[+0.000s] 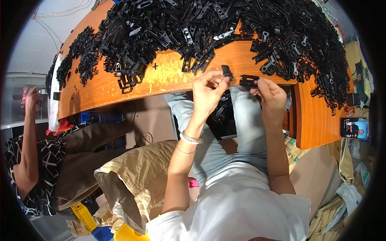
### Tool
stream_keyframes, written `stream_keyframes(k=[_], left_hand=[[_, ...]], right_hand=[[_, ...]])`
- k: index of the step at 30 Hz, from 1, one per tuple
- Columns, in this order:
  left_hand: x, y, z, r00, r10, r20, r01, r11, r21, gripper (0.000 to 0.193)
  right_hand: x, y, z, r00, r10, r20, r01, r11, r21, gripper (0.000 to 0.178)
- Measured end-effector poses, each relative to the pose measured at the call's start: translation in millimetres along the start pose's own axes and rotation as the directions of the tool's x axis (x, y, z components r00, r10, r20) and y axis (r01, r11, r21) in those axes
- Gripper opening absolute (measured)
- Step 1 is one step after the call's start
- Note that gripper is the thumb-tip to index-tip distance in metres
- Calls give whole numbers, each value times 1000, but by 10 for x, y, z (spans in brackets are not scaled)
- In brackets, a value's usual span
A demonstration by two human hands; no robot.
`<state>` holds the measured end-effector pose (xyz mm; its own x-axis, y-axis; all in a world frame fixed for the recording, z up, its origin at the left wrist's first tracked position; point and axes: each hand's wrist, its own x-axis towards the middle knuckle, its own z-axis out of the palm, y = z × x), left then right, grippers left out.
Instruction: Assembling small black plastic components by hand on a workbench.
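Observation:
My left hand [210, 89] is closed in a pinch on a small black plastic piece [226, 71], which stands up beyond my fingertips. Between the thumb and fingers of my right hand [270, 94] is a black slotted plastic part [247, 80], its far end pointing toward the left hand. The two pieces are close together but apart, over the near edge of the wooden table [177, 85]. A great heap of similar black plastic parts [169, 28] covers the table beyond my hands, some of them with grey faces.
A phone [354, 128] with a lit screen is at the right by the table. Another person's arm [29, 148] shows at the far left. A large brown paper sack [140, 176] stands beside my left arm, near a yellow crate [84, 217]. More black parts [220, 110] lie below the table edge.

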<state>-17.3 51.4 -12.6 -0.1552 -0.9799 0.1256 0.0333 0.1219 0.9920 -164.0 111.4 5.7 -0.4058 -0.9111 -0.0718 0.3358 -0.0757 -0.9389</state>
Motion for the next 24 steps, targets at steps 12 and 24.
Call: stream_keyframes(k=[12,24], left_hand=[[-152,-51,-12,985,72,156,-52,990,-128,14],[-169,13,-2,982,-32,187,67,980,-189,8]], right_hand=[[-36,-2,59,999,44,15,-41,992,-116,16],[-92,-56,40,999,27,33,-21,985,-170,16]])
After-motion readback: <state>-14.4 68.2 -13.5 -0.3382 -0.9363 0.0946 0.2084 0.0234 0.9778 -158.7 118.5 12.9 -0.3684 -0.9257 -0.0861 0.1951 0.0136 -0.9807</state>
